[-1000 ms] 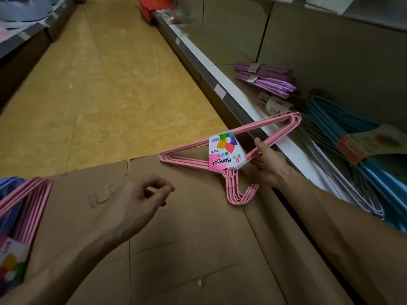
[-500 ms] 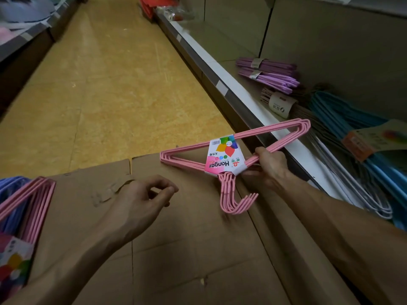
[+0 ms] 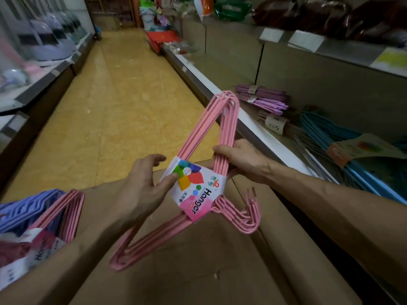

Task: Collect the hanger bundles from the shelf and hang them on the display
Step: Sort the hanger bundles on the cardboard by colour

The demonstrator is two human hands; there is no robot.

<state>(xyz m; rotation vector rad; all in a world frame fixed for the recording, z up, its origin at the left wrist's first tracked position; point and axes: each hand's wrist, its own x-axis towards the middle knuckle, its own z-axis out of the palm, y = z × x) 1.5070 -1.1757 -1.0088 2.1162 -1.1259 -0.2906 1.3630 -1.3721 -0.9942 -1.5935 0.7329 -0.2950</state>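
Brown cardboard (image 3: pixel 198 271), flattened and creased, as the surface under both forearms, filling the lower half of the view. Beyond it at 12 o'clock, a yellow-tiled aisle floor (image 3: pixel 123 102) running away between two rows of shop shelving. At 3 o'clock, a low white-edged shelf (image 3: pixel 259 133) carrying purple hanger bundles (image 3: pixel 264 99), a brownish bundle with a paper band (image 3: pixel 277 124) and blue hanger bundles (image 3: pixel 343 155) lying flat. Above that, an upper shelf (image 3: pixel 330 47) with dark bagged goods, blurred. At 9 to 10 o'clock, another shelf row (image 3: pixel 44 75) with pale rounded items, too blurred to name.

Held up over the cardboard at centre, the pink hanger bundle (image 3: pixel 222 137): long axis running from about 7 o'clock to 1 o'clock, one shoulder tip up toward the aisle, the other down low; hooks curling out toward 4 o'clock. Wrapped round its middle, a white paper label (image 3: pixel 196 188) printed "Hanger".

Left hand (image 3: pixel 143 186) pinching the label edge between thumb and fingers. Right hand (image 3: pixel 240 159) gripping the bundled pink wires just above the label.

At 8 o'clock, on the cardboard's left edge, more pink and blue-purple bundles (image 3: pixel 44 216) lying in a pile.
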